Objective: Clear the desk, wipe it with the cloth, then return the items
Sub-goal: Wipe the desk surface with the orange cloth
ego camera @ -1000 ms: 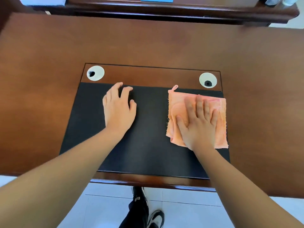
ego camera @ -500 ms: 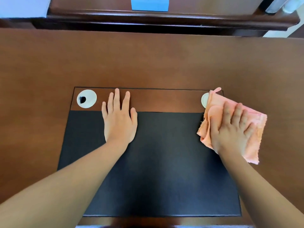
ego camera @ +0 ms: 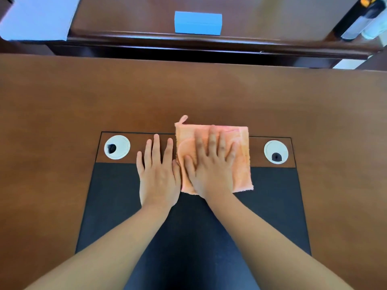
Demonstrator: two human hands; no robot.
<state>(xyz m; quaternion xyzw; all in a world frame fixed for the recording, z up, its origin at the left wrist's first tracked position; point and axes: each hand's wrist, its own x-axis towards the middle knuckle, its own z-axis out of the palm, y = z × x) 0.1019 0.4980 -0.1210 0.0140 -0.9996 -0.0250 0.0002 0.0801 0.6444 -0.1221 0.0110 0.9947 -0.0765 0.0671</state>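
my right hand (ego camera: pixel 211 166) hides the cloth (ego camera: pixel 240 155) middle. mat (ego camera: pixel 272 206) near edge cut off at the bottom, forearms too. white sheet (ego camera: pixel 37 17) clipped top left; bottle (ego camera: pixel 360 21) top right clipped and blurry, can't tell more.

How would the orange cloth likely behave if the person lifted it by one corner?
The cloth would probably droop limply: it lies flat and thin under the right hand, with frayed, soft edges. It looks light, so it likely slides easily over the desk when pushed.
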